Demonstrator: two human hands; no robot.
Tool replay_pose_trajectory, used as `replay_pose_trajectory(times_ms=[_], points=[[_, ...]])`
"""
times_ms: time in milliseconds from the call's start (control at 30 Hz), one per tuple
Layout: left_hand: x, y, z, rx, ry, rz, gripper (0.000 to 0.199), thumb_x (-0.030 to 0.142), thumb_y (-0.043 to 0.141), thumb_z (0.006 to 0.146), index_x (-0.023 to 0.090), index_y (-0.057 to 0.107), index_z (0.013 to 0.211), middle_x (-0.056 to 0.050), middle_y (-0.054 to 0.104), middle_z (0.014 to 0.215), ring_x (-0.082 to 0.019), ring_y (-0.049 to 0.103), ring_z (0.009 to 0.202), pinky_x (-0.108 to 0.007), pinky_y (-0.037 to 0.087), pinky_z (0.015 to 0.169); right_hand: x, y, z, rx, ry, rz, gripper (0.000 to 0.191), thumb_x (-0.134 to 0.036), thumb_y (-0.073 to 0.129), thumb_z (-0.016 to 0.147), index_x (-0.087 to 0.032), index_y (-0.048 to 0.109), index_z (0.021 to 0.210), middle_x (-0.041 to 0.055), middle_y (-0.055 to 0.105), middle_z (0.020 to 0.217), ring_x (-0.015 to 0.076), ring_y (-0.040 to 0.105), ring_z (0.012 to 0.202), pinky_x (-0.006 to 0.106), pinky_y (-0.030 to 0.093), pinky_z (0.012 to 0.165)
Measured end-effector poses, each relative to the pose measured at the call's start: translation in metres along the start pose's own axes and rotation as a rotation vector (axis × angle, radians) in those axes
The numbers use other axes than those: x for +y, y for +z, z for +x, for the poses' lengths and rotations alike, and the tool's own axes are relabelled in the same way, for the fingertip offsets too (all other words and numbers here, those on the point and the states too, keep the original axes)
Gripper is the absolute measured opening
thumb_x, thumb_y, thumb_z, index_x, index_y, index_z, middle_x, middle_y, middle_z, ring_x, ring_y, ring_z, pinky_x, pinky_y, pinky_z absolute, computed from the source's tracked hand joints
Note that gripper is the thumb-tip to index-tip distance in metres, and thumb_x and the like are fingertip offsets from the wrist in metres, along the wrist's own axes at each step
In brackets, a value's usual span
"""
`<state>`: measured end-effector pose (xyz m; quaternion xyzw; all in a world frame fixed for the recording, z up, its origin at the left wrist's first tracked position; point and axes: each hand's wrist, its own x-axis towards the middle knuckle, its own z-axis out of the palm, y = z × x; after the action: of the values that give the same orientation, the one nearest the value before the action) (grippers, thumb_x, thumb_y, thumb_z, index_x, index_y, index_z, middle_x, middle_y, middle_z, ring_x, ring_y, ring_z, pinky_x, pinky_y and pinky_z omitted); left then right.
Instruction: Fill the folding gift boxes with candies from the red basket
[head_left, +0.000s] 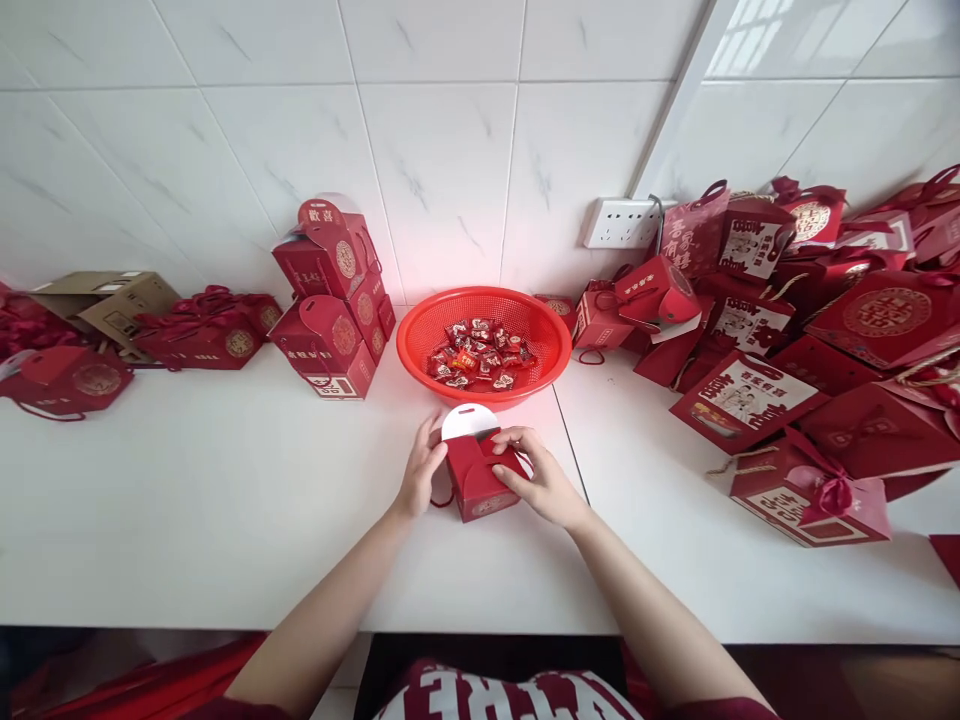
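Tabletop (225, 510): left hand (420, 470), right hand (541, 482) touch box (476, 485); carton (322, 235) reads "歡喜".

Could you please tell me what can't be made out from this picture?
In the head view:
- What the small gift box holds: its flaps and the right hand hide it.
- Small print on the wrapped candies: too small.
- The full shape of the red item at lower right: cut off by the right edge.
- The shirt lettering: cut off by the bottom edge.
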<state>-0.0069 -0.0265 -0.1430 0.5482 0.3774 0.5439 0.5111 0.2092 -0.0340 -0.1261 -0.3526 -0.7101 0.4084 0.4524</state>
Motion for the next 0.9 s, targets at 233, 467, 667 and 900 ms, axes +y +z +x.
replay_pose_trajectory(times_ms=[233, 467, 667, 900], points=[[0.02, 0.003, -0.022, -0.121, 0.249, 0.392, 0.037, 0.041, 0.049, 0.097, 0.024, 0.059, 0.129, -0.011, 0.054, 0.135, -0.029, 0.052, 0.127, -0.047, 0.043, 0.109, 0.005, 0.032, -0.007, 0.149, -0.006, 0.127, 0.05, -0.022, 0.053, 0.091, -0.028, 0.041, 0.139, 0.0091, 0.034, 0.153, 0.0251, 0.037, 0.141, 0.046, 0.038, 0.113], [0.031, 0.004, -0.056, -0.237, 0.266, 0.873, 0.085, 0.061, 0.074, 0.075, 0.026, 0.045, 0.146, -0.015, 0.018, 0.16, -0.038, 0.039, 0.139, -0.052, 0.044, 0.11, 0.006, 0.038, -0.007, 0.118, 0.061, 0.228, 0.034, -0.024, 0.042, 0.097, -0.028, 0.05, 0.129, 0.0071, 0.04, 0.151, 0.0235, 0.045, 0.136, 0.044, 0.039, 0.112], [0.031, -0.004, -0.069, -0.254, 0.544, 0.934, 0.05, 0.03, 0.068, 0.084, 0.034, 0.059, 0.133, -0.008, 0.048, 0.145, -0.033, 0.048, 0.131, -0.054, 0.045, 0.107, -0.001, 0.041, -0.011, -0.036, 0.029, 0.262, 0.03, -0.029, 0.043, 0.099, -0.028, 0.053, 0.127, 0.0072, 0.042, 0.149, 0.0242, 0.043, 0.137, 0.045, 0.037, 0.114], [0.106, -0.064, -0.026, 0.346, 0.366, 0.674, 0.035, 0.033, 0.066, 0.086, 0.033, 0.069, 0.12, -0.003, 0.063, 0.132, -0.03, 0.056, 0.126, -0.047, 0.048, 0.107, -0.008, 0.019, -0.013, 0.032, -0.042, 0.108, 0.038, -0.043, 0.041, 0.102, -0.029, 0.043, 0.138, 0.0111, 0.039, 0.149, 0.0265, 0.039, 0.138, 0.049, 0.042, 0.11]])
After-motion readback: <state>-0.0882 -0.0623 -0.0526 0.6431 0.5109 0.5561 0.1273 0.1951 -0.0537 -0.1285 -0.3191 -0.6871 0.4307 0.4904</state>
